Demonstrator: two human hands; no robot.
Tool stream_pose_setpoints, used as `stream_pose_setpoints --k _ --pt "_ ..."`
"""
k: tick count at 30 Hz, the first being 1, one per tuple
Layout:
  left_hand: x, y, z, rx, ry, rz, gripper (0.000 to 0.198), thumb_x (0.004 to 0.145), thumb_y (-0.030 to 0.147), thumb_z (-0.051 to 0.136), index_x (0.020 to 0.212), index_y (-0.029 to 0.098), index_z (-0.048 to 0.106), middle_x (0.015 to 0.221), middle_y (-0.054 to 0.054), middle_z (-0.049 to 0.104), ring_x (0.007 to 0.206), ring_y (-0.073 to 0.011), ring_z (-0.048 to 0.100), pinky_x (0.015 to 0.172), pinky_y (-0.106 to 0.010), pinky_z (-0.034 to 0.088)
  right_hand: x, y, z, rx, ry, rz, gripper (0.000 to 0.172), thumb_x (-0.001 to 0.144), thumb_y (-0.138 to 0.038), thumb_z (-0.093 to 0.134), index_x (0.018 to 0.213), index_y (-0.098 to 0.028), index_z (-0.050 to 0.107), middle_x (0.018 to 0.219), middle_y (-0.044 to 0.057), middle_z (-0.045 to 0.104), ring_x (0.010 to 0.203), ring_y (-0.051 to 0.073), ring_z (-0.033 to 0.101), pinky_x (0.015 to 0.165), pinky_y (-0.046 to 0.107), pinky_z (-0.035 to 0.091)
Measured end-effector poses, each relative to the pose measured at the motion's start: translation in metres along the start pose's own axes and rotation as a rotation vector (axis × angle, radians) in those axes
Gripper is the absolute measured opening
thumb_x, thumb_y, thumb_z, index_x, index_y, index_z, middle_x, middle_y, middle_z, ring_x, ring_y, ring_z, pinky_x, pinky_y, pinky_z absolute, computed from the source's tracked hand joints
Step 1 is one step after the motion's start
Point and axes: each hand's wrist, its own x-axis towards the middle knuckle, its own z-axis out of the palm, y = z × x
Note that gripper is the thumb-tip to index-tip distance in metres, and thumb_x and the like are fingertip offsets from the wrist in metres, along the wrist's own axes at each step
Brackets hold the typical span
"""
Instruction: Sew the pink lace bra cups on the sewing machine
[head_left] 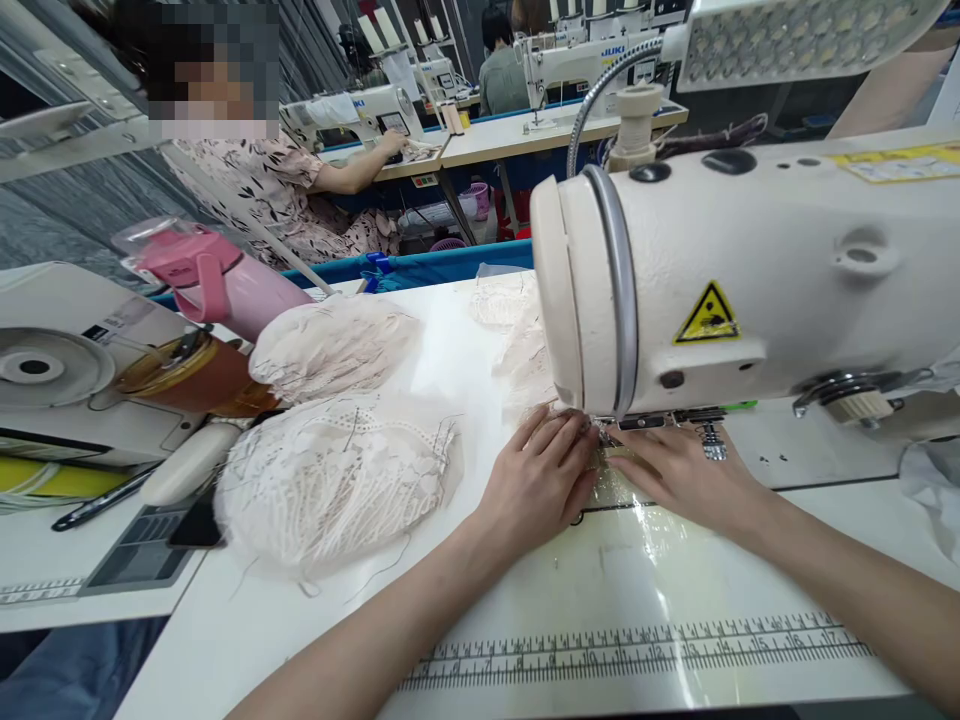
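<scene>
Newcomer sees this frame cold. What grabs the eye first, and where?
Probably the big white sewing machine head filling the right side, with its yellow triangular warning sticker. Below its left end, the person's bare left hand and right hand are close together. Left of them, two heaps of pale lace fabric sit on the white tabletop.

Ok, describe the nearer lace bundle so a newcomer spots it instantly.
From the big white sewing machine at right, look left across the white table. It's the nearer pale bundle of two there, set apart from the farther bundle by its larger look and bold openwork.
</scene>
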Motion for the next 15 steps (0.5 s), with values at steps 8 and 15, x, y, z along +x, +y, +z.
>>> stream_pose_setpoints --k 8,15 --pt "-0.001 0.001 0.000 0.007 -0.017 -0.053 0.032 0.093 0.031 0.048 0.119 0.016 0.061 0.121 -0.011 0.062 0.117 -0.0268 0.055 0.105 -0.046 0.040 0.000 0.010 0.001 0.223 -0.028 0.133 0.032 0.094 -0.026 0.039 0.101 -0.028 0.070 0.090 0.005 0.072 0.074 0.023 0.063 0.079 0.044 0.046" --pt "0.013 -0.009 -0.005 0.031 -0.110 -0.248 0.045 0.093 0.053 0.043 0.117 0.019 0.059 0.117 -0.010 0.061 0.109 -0.0293 0.054 0.088 -0.045 0.047 -0.025 0.018 0.038 0.312 0.014 0.213 0.028 0.092 -0.035 0.046 0.108 -0.028 0.068 0.089 0.008 0.071 0.078 0.026 0.062 0.071 0.044 0.048"
